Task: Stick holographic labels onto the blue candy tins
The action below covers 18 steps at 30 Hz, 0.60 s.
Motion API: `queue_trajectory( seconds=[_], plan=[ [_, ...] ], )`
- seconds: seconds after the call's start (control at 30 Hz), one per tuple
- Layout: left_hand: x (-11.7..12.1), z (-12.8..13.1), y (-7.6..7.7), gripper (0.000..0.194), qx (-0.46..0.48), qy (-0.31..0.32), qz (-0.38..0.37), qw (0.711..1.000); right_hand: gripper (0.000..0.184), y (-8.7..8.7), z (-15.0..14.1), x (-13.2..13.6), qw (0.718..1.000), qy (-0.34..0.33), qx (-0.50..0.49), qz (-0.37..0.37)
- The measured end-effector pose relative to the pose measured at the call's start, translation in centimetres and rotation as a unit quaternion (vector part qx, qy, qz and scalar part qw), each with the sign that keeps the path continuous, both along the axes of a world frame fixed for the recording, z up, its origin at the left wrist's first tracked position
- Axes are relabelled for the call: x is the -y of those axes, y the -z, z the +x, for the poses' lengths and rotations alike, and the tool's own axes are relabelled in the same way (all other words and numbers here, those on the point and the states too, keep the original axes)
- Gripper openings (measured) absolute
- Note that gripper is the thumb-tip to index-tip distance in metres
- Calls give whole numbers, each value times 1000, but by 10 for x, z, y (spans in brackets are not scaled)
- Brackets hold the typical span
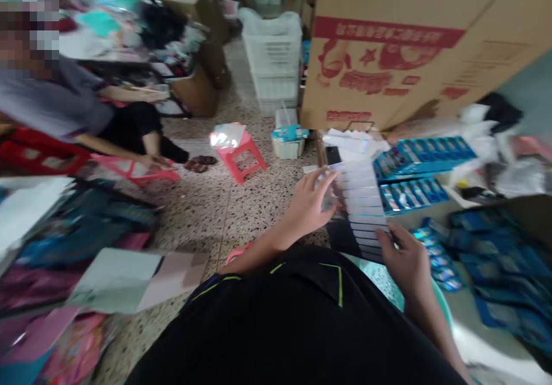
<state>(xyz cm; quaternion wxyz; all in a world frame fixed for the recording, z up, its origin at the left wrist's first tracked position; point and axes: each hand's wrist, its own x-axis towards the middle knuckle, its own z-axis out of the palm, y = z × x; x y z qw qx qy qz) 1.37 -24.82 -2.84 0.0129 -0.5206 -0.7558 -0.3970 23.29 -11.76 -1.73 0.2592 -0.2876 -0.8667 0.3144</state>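
Observation:
A long row of overlapping white cards [364, 198] lies in front of me, just above my lap. My right hand [407, 258] grips its lower right edge, the thumb on top. At the upper left edge, my left hand [313, 198] has its fingers curled around something clear and shiny, blurred and partly hidden. Right of the cards, blue shiny packets stand in two rows, an upper row [431, 155] and a lower row [414, 195]. A dark phone-like object [333, 155] rests beyond my left hand.
A large cardboard box [388, 74] rises behind the packets. More blue packages [504, 264] lie at right. A red stool [242, 155], a small white basket [288, 146] and stacked white crates [273, 57] stand ahead. Another person [56, 92] sits at left.

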Motion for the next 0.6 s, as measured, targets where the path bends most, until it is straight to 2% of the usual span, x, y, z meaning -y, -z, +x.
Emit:
queue_trajectory(
  seconds=[0.13, 0.2, 0.27, 0.33, 0.4, 0.47, 0.6],
  plan=[
    [-1, -8, 1, 67, 16, -4, 76, 997, 29, -18, 4, 2, 1000, -6, 25, 11],
    [-2, -14, 3, 78, 31, -6, 98, 995, 28, -25, 6, -1, 1000, 7, 21, 16],
    [-3, -21, 3, 99, 36, 16, 118, 992, 28, -30, 9, -6, 999, 1, 34, 24],
    [-4, -30, 2, 117, 49, 50, 117, 991, 29, -32, 14, -11, 997, -38, 63, 28],
    [-6, -37, 1, 122, 73, 81, 87, 990, 29, -37, 18, -15, 993, -85, 73, 28],
    [-9, -40, 4, 107, 93, 99, 51, 989, 28, -45, 19, -16, 992, -109, 56, 21],
    [-13, -37, 21, 43, 174, 75, 63, 980, 25, -66, 11, -14, 993, -120, 14, 0]
  ],
)
